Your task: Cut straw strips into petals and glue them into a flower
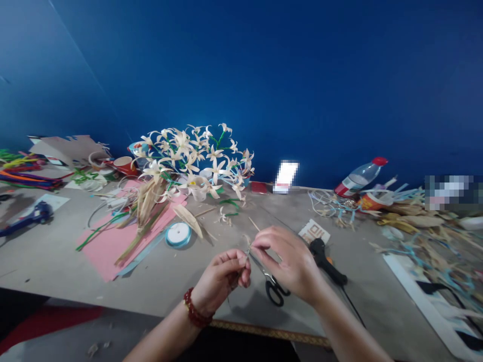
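My left hand (222, 279), with a red bead bracelet at the wrist, is closed in a pinch on a thin pale stem (247, 244) with a small straw piece at its top. My right hand (289, 261) pinches the same piece from the right, fingertips meeting those of the left. Both hover just above the grey table (56, 251). Black-handled scissors (271, 284) lie under my right hand. A black glue gun (326, 261) lies just right of that hand.
A bunch of pale straw flowers (196, 156) on green stems stands behind a pink sheet (109, 241) and a blue ribbon roll (178, 234). Pipe cleaners (22, 173) lie far left, a tipped bottle (360, 177) and straw scraps (422, 226) right.
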Motion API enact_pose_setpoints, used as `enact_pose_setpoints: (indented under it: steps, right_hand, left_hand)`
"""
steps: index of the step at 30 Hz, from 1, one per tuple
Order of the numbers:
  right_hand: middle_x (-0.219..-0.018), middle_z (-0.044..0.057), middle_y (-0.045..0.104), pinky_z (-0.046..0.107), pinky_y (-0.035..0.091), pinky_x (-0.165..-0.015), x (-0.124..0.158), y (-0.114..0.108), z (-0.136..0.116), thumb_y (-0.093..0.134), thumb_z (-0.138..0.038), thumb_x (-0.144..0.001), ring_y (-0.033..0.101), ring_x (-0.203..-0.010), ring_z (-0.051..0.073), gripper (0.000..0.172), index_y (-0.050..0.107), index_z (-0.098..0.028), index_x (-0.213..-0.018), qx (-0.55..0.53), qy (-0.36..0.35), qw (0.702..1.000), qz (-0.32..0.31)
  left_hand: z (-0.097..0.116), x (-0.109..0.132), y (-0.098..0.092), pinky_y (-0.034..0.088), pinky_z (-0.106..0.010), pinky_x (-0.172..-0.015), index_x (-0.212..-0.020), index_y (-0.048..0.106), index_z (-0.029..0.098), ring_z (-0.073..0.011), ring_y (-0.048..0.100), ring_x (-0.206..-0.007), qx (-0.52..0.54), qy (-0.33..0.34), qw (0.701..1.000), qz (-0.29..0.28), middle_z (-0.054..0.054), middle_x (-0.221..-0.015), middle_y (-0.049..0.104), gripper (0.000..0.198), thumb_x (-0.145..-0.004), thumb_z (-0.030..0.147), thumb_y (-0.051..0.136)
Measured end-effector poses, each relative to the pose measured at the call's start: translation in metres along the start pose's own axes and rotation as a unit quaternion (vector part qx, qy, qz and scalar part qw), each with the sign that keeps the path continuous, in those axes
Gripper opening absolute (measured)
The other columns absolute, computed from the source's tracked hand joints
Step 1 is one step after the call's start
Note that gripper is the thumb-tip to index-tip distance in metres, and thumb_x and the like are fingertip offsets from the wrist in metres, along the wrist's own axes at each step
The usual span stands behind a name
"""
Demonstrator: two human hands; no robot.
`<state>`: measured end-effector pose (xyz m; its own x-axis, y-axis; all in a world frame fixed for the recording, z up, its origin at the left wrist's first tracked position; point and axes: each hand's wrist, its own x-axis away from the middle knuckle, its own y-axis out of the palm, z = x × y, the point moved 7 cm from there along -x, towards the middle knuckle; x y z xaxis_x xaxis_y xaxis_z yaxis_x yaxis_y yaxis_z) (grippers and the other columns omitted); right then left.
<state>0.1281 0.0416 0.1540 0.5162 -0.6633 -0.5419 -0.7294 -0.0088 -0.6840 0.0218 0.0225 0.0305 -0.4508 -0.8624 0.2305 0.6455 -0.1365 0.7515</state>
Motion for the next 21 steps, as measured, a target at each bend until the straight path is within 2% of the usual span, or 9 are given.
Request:
enact_pose_setpoints:
  steps: [5,16,21]
  right_hand:
    - [-0.089,0.005,0.068,0.031,0.048,-0.077,0.0005,0.0013,-0.0005,0.053,-0.009,-0.090,0.061,-0.083,0.018,0.015,0.060,-0.022,-0.093,-0.001,-0.005,1.000,-0.011]
    - [-0.089,0.005,0.068,0.031,0.050,-0.077,0.0021,0.0015,-0.0013,0.054,-0.011,-0.089,0.063,-0.082,0.018,0.014,0.061,-0.022,-0.095,0.001,-0.004,1.000,0.009]
    - [-0.100,0.006,0.065,0.029,0.052,-0.073,0.0072,-0.0032,0.0014,0.058,-0.014,-0.087,0.061,-0.073,0.014,0.021,0.059,-0.022,-0.107,-0.031,0.025,0.999,0.034]
  left_hand:
    - [-0.0007,0.0000,0.0001,0.037,-0.024,-0.059,-0.072,0.064,0.011,-0.0092,0.050,-0.049,0.009,-0.004,1.000,-0.006,-0.001,-0.053,0.057,0.014,-0.082,0.020,0.064]
    - [-0.0037,-0.0015,0.0055,0.038,-0.024,-0.057,-0.068,0.061,0.012,-0.0089,0.044,-0.046,0.037,-0.015,0.998,-0.038,0.000,-0.050,0.053,0.016,-0.080,0.022,0.066]
    - [-0.0020,-0.0020,0.0088,0.038,-0.024,-0.056,-0.066,0.058,0.012,-0.0088,0.042,-0.046,0.047,-0.004,0.997,-0.056,0.001,-0.049,0.052,0.018,-0.079,0.022,0.066]
